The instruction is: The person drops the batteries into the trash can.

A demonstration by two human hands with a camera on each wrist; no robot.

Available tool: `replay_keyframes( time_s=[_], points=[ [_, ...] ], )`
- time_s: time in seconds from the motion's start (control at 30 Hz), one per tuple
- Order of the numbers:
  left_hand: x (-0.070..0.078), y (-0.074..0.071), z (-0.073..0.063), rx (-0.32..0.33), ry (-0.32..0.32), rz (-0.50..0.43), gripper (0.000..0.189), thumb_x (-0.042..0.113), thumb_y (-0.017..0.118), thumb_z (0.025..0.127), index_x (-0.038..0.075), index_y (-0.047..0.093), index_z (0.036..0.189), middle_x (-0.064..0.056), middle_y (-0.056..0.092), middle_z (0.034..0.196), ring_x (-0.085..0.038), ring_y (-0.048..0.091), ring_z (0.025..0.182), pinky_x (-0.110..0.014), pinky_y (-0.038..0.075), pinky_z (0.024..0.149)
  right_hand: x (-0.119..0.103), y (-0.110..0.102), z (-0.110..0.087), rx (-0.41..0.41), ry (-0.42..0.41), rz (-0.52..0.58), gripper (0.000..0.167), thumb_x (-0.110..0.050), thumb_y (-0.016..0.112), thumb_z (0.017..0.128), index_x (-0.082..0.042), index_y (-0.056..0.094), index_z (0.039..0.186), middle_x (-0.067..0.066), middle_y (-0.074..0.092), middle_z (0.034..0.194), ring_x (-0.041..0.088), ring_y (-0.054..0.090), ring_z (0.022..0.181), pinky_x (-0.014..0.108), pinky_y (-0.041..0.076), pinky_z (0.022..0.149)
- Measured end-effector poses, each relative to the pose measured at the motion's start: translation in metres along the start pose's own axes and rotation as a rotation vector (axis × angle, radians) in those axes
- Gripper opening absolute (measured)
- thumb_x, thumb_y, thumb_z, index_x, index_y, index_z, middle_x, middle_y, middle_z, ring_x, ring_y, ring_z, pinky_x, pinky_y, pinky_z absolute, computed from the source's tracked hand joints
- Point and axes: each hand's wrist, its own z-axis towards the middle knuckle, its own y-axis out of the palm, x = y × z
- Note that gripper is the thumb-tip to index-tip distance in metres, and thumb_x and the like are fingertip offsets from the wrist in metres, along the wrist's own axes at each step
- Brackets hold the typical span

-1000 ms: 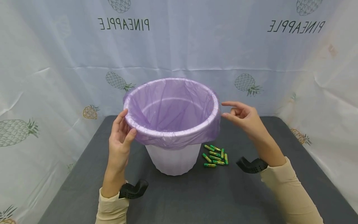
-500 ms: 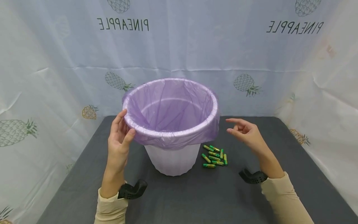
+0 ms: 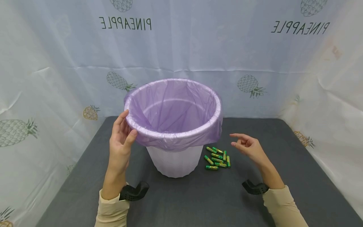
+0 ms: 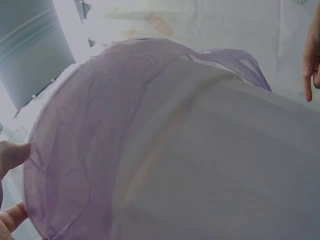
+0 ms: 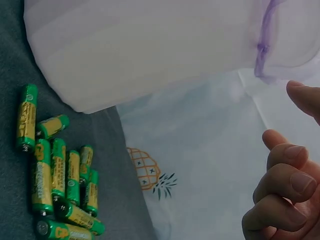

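A white trash can [image 3: 175, 162] stands upright on the dark table, lined with a thin purple garbage bag [image 3: 177, 143] folded over its rim. My left hand [image 3: 119, 151] holds the left side of the lined rim, thumb toward the front and fingertips farther back. To the right of the can, my right hand [image 3: 250, 149] hovers with nothing in it, index finger and thumb apart and the other fingers bent. Several green and yellow batteries [image 3: 217, 160] lie in a loose cluster between the can's base and that hand. The right wrist view shows these batteries [image 5: 42, 177] up close.
The dark tabletop [image 3: 181, 205] extends around the can. Behind and at both sides hangs a pale curtain [image 3: 195, 47] printed with pineapples. A black wrist mount [image 3: 134, 191] sits on the left wrist, with another mount [image 3: 255, 187] on the right.
My right hand has moved away from the can's right rim, down and slightly outward, to beside the batteries. The left hand, can and batteries stay as they were.
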Motion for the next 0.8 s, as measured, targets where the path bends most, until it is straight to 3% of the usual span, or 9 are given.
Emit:
replay_keyframes(
  time_s=[0.27, 0.57, 0.8],
  points=[
    [0.001, 0.000, 0.000, -0.005, -0.006, -0.002, 0.059, -0.006, 0.046, 0.092, 0.008, 0.031, 0.147, -0.002, 0.040, 0.147, -0.009, 0.044, 0.130, -0.016, 0.038, 0.106, 0.025, -0.001, -0.003, -0.054, 0.037, -0.058, 0.029, -0.010, 0.060, 0.093, -0.018, 0.062, 0.121, -0.014, 0.048, 0.065, 0.012, 0.030, 0.049, 0.036, 0.031, 0.049],
    [0.001, 0.000, 0.000, -0.011, -0.005, -0.004, 0.058, -0.005, 0.047, 0.092, 0.009, 0.032, 0.146, -0.001, 0.042, 0.145, -0.009, 0.045, 0.128, -0.016, 0.038, 0.105, 0.059, -0.002, -0.007, -0.146, 0.055, -0.116, 0.042, -0.008, 0.062, 0.092, 0.014, 0.052, 0.126, -0.011, 0.049, 0.065, 0.004, 0.034, 0.051, 0.029, 0.034, 0.050],
    [0.001, 0.000, 0.000, -0.002, -0.013, 0.000, 0.059, -0.006, 0.047, 0.091, 0.008, 0.031, 0.147, -0.002, 0.041, 0.146, -0.010, 0.045, 0.129, -0.016, 0.038, 0.105, 0.076, -0.006, -0.010, -0.225, 0.060, -0.105, 0.045, -0.004, 0.064, 0.088, 0.018, 0.050, 0.125, -0.013, 0.053, 0.068, -0.001, 0.037, 0.053, 0.026, 0.035, 0.049]
  ],
)
